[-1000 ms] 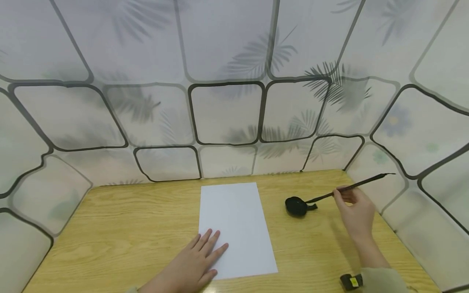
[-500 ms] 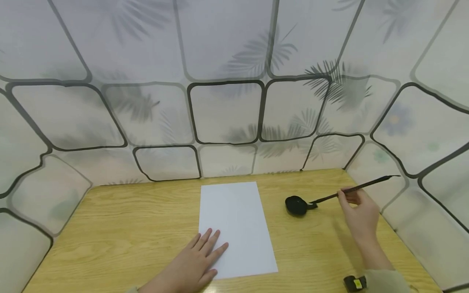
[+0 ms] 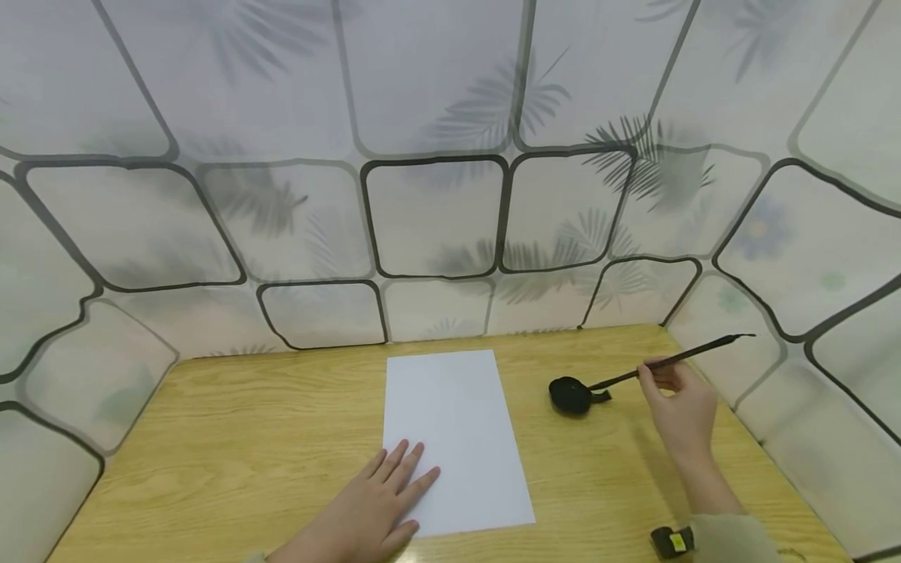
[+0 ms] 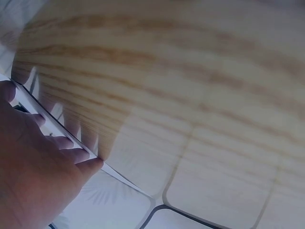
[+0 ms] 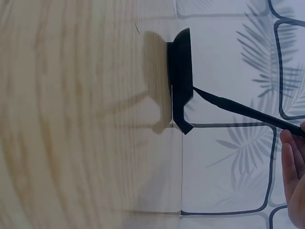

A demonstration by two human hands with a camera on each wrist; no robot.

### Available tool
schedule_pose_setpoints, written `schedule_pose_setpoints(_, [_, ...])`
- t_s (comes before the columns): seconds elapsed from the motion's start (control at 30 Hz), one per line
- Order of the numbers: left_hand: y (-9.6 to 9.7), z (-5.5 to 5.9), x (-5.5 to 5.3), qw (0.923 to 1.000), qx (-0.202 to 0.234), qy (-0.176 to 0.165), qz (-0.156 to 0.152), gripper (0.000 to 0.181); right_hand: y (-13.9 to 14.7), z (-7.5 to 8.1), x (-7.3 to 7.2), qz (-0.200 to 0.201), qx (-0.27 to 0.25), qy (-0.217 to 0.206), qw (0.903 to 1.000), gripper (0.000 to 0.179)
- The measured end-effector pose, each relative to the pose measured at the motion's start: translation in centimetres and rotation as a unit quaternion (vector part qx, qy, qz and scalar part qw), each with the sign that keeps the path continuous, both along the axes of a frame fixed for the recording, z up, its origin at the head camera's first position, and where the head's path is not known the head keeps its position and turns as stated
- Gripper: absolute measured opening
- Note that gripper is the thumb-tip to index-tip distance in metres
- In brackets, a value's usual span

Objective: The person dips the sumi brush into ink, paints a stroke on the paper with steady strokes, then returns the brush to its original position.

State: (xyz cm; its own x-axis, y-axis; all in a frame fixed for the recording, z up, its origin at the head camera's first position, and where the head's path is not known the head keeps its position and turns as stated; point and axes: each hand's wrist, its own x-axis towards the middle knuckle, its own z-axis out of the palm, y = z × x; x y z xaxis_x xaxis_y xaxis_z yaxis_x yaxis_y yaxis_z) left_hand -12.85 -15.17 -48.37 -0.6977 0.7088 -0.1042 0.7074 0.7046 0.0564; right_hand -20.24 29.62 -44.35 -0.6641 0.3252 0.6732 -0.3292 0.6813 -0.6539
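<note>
A slender dark calligraphy brush (image 3: 693, 352) slants up to the right, pinched between the fingers and thumb of my right hand (image 3: 684, 410). Its bristle end meets the rim of a small black ink dish (image 3: 570, 396), which has a short stub handle. In the right wrist view the brush (image 5: 243, 110) tapers to a point at the edge of the ink dish (image 5: 181, 67). My left hand (image 3: 369, 500) lies with spread, straight fingers on the lower left of a blank white sheet of paper (image 3: 457, 422). The left wrist view shows these fingers (image 4: 71, 152) along the sheet's edge.
The wood-grain table (image 3: 246, 422) is bordered by walls of patterned cloth (image 3: 436, 219) at the back and both sides. A small black object with a yellow label (image 3: 672, 541) is beside the right sleeve (image 3: 735, 538).
My right hand first drew the brush slightly right, off toward the dish's handle, then brought it back left to the rim. The left hand and the paper have stayed in place.
</note>
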Motion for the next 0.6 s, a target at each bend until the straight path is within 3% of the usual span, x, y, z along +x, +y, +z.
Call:
schedule_pose_setpoints(0.3, [-0.4,-0.2,0.0,0.9993,0.005,0.033,-0.019,0.064,0.8,-0.4,0.5,-0.023,0.003,-0.014,0.9996,0.010])
schedule_pose_setpoints(0.6, [-0.4,-0.7,-0.2,0.9985,0.009,0.048,-0.024,0.064,0.7,0.0,0.5,-0.017,-0.009,0.007,0.9998,0.009])
